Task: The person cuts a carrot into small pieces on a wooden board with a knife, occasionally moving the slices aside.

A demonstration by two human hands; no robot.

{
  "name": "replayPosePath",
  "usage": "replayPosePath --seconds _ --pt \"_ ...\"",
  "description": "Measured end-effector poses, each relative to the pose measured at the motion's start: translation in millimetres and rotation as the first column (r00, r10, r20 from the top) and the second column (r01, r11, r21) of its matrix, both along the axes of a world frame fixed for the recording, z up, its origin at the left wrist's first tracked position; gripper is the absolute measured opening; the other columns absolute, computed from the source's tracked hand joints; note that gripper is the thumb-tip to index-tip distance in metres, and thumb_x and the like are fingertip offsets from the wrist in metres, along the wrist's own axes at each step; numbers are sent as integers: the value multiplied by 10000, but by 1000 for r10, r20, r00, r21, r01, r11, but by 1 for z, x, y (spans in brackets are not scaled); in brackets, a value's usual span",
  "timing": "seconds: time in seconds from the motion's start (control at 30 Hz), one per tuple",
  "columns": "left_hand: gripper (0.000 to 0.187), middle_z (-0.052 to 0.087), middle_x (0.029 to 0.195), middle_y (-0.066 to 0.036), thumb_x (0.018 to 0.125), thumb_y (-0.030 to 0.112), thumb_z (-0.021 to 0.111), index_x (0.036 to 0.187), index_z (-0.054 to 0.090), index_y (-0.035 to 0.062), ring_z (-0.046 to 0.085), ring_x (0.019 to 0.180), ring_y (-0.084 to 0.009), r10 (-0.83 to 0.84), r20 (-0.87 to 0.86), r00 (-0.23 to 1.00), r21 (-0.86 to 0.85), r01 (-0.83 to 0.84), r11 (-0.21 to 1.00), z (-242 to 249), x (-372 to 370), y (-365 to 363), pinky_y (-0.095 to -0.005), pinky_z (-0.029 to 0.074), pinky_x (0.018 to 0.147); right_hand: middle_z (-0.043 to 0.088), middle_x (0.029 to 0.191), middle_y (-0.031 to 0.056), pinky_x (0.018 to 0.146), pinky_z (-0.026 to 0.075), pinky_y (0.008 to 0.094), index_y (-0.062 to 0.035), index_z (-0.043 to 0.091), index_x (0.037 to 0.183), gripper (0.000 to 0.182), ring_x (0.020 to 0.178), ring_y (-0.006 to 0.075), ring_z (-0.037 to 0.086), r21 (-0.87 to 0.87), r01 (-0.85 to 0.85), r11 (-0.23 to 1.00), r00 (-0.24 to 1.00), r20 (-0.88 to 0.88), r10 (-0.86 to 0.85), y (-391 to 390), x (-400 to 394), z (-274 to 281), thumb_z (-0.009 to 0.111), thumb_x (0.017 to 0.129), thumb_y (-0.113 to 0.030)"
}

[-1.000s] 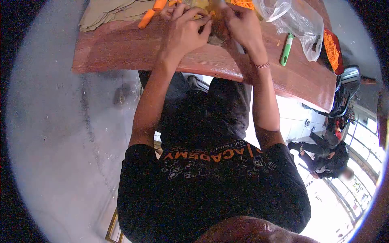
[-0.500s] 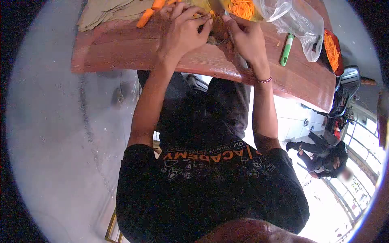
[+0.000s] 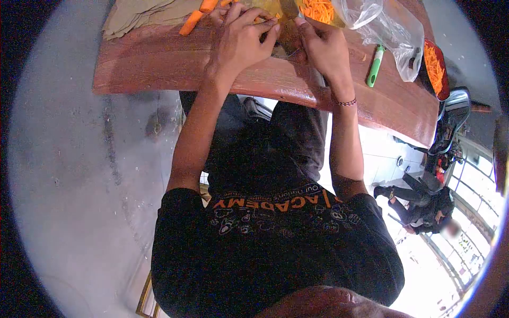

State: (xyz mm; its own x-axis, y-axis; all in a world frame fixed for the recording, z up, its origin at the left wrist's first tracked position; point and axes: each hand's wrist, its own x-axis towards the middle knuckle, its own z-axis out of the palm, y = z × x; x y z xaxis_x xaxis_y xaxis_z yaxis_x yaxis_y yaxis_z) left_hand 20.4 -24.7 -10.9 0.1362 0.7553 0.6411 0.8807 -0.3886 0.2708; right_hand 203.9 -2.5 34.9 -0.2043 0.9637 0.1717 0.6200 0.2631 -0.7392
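Observation:
My left hand is curled at the table's near side, its fingertips pressed on a piece of carrot that they mostly cover. Closed around a knife is my right hand; the blade points away, beside my left fingertips, and the rear of the handle shows below the palm. Both hands are over a yellowish see-through board or sheet. Shredded carrot lies heaped just beyond my right hand. Peeled carrots rest left of my left hand.
Brown paper covers the far left of the wooden table. To the right are a green-handled peeler, a clear plastic bag and a dark red tray of shredded carrot. Another person sits at far right.
The knife and my right hand have shifted very slightly to the right, away from my left fingertips. My left hand stays in nearly the same place.

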Motion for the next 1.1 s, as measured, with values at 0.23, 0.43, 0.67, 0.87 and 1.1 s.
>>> replayPosePath --seconds 0.23,0.43,0.67,0.87,1.1 --pt "145 699 1003 44 837 296 710 921 797 216 580 1004 -237 15 3 1000 -17 -15 1000 -4 0 1 -440 394 936 675 695 189 627 518 438 -27 697 994 363 642 307 689 -145 -20 989 1000 -26 16 -7 0 12 575 953 -366" --pt "149 692 1033 59 837 317 707 915 795 225 560 1053 -233 48 -41 998 9 -48 999 -4 0 1 -478 342 967 670 682 182 619 513 424 -12 693 993 369 600 294 673 -95 -57 994 998 -44 53 -9 -5 8 573 954 -359" --pt "158 689 1035 80 842 333 703 921 793 231 558 1057 -220 58 -47 997 0 -58 998 1 1 -3 -489 320 965 676 690 190 628 521 430 -9 681 1024 352 643 304 705 -63 -4 998 1000 -16 3 1 5 8 577 949 -337" --pt "168 692 1035 69 839 335 707 915 792 211 557 1062 -215 11 23 1000 21 -11 1000 -9 -3 1 -481 315 965 678 709 203 638 525 438 -13 685 1027 342 654 315 706 -52 -73 996 996 -51 70 -8 -1 11 571 951 -327" --pt "163 683 988 96 827 308 698 890 798 195 545 1015 -164 35 1 999 63 -35 997 -3 -1 -1 -428 303 949 670 708 230 644 516 457 -3 694 988 386 661 382 688 -81 -38 996 999 -20 36 -2 1 5 567 953 -366"
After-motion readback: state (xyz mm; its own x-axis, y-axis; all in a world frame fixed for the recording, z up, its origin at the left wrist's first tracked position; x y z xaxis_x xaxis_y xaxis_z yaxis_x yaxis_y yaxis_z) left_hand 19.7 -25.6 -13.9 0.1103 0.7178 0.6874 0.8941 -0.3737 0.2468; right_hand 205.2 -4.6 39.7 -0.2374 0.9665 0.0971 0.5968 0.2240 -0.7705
